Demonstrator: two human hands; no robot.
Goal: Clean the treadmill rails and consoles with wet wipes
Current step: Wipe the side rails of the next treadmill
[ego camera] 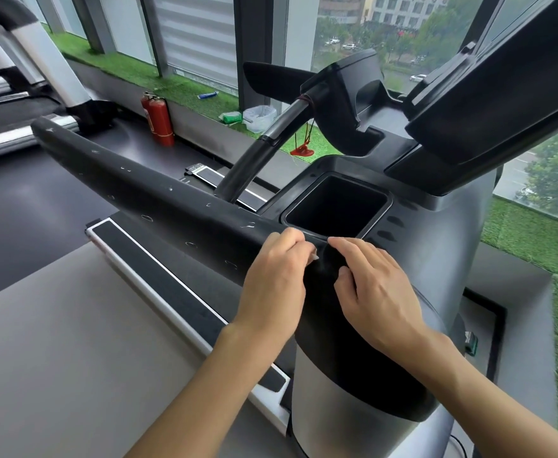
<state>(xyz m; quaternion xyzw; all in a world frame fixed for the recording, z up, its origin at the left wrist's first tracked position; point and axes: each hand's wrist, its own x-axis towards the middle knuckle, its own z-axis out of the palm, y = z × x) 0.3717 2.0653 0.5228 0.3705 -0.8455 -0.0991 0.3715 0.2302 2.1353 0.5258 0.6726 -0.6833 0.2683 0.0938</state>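
On the treadmill rail [171, 206], beside the cup holder [389, 202]
Left grip [274, 279] pinches a wipe [314, 257]; right grip [380, 289] lies released.

The left hand [274, 282], holding a wipe [314, 257], and the right hand [376, 289] rest side by side on the rail [158, 206] just before the storage well [337, 206], with the console [502, 104] behind it and a fire extinguisher [160, 119] beyond the rail at left.

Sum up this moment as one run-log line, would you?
step: rail wipe by console | left hand: pinches wet wipe at rail end, beside cup holder | right hand: fingers bent on rail, grip unclear
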